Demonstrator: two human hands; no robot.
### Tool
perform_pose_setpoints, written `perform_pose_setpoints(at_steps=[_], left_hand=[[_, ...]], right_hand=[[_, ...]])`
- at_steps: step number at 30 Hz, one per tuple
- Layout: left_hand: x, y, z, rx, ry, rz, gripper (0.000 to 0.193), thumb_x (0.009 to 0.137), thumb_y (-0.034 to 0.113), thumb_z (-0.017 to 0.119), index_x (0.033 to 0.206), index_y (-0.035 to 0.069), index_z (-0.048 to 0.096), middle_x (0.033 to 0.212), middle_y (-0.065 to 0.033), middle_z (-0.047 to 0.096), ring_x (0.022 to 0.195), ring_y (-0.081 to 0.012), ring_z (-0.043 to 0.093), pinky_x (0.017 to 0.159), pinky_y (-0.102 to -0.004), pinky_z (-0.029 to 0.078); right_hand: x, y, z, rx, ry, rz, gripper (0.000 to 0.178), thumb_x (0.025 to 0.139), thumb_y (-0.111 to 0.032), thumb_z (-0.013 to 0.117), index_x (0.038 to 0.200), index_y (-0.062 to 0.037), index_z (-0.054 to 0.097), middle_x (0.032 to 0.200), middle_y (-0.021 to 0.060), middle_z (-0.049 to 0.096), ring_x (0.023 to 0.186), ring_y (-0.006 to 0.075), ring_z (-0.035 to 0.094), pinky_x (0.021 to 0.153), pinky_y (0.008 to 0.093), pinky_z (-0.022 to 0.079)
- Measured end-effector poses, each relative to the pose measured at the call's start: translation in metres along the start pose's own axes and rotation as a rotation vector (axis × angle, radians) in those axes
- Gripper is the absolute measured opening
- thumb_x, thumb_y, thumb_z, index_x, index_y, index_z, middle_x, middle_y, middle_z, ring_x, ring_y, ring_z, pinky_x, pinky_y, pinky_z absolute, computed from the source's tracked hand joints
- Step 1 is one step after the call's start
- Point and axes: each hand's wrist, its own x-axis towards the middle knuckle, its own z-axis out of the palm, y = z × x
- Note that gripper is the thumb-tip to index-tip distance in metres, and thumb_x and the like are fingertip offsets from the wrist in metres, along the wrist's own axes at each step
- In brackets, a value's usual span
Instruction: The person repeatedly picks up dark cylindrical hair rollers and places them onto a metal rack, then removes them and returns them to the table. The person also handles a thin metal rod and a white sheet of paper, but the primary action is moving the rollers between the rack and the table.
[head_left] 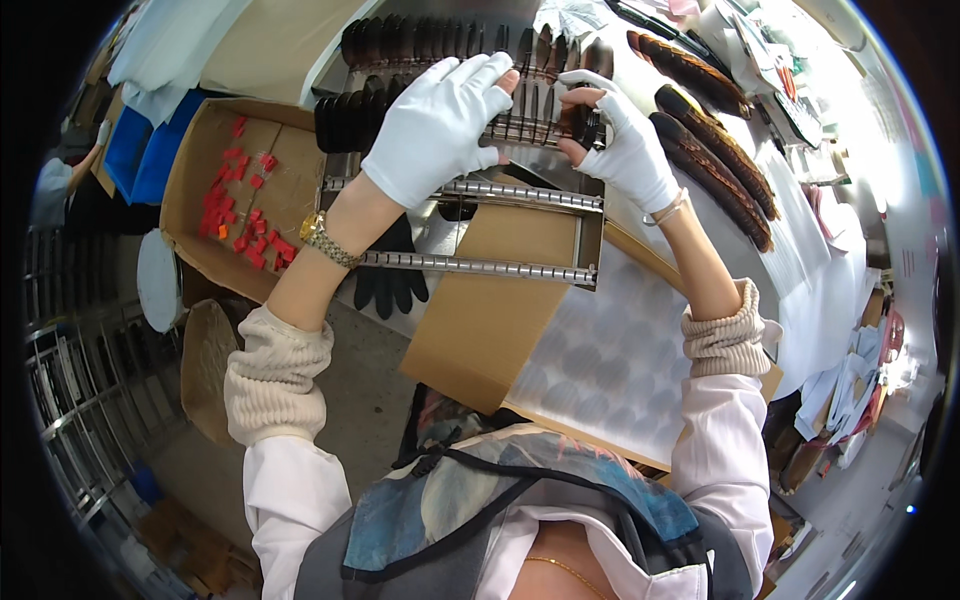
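A metal rack (pixel 460 265) with slotted rails lies before me, its far part filled with rows of dark, rounded, lens-like pieces (pixel 415 42). My left hand (pixel 440 130), in a white glove with bare thumb and index tips, lies palm down over the rack's middle. Its fingers are stretched out, and the glove hides what is under them. At the rack's right end my right hand (pixel 625 140), gloved the same way, curls thumb and index finger around a dark lens (pixel 581 122). More dark pieces stand upright between the two hands.
On the left an open cardboard box (pixel 185 215) contains several small red blocks (pixel 215 210); behind it is a blue bin (pixel 150 160). A black glove (pixel 390 280) lies beneath the rack. Nearer me sits a box with a dimpled white tray (pixel 610 350). Long brown stacks (pixel 715 165) lie right.
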Motion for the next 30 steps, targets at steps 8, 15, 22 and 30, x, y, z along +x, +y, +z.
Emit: perform_pose_setpoints(at_steps=[8, 15, 22, 30], left_hand=[[-0.001, 0.0, 0.003, -0.006, 0.025, 0.001, 0.07, 0.056, 0.029, 0.086, 0.118, 0.006, 0.063, 0.133, -0.0082, 0.057, 0.117, -0.0264, 0.058, 0.103, -0.0377, 0.047], [-0.004, -0.002, 0.0, -0.01, 0.001, -0.011, 0.074, 0.055, 0.029, 0.087, 0.122, 0.008, 0.062, 0.133, -0.0078, 0.058, 0.115, -0.028, 0.058, 0.102, -0.0383, 0.047], [-0.002, 0.0, 0.001, -0.002, 0.028, 0.008, 0.076, 0.055, 0.031, 0.086, 0.124, 0.008, 0.061, 0.134, -0.0074, 0.057, 0.116, -0.0281, 0.058, 0.101, -0.0393, 0.048], [-0.003, -0.002, 0.001, -0.028, 0.005, -0.002, 0.075, 0.053, 0.028, 0.087, 0.121, 0.007, 0.062, 0.133, -0.008, 0.057, 0.115, -0.0285, 0.059, 0.101, -0.0391, 0.048]], right_hand=[[0.015, 0.009, 0.006, -0.277, -0.12, -0.214, 0.049, 0.068, -0.035, 0.083, 0.106, -0.0161, 0.059, 0.13, 0.0024, 0.057, 0.078, 0.0242, 0.065, 0.066, 0.0338, 0.054], [0.01, 0.006, -0.002, -0.242, -0.124, -0.173, 0.049, 0.067, -0.031, 0.085, 0.105, -0.0139, 0.059, 0.135, 0.0039, 0.055, 0.084, 0.0261, 0.066, 0.07, 0.034, 0.055], [0.005, 0.013, -0.001, -0.12, -0.098, -0.09, 0.046, 0.07, -0.029, 0.083, 0.107, -0.0149, 0.06, 0.139, 0.0076, 0.052, 0.094, 0.0295, 0.065, 0.076, 0.0362, 0.056], [0.004, 0.009, -0.01, -0.301, -0.197, -0.148, 0.056, 0.069, -0.033, 0.083, 0.119, -0.0214, 0.061, 0.142, 0.0065, 0.049, 0.088, 0.0268, 0.066, 0.073, 0.0366, 0.056]])
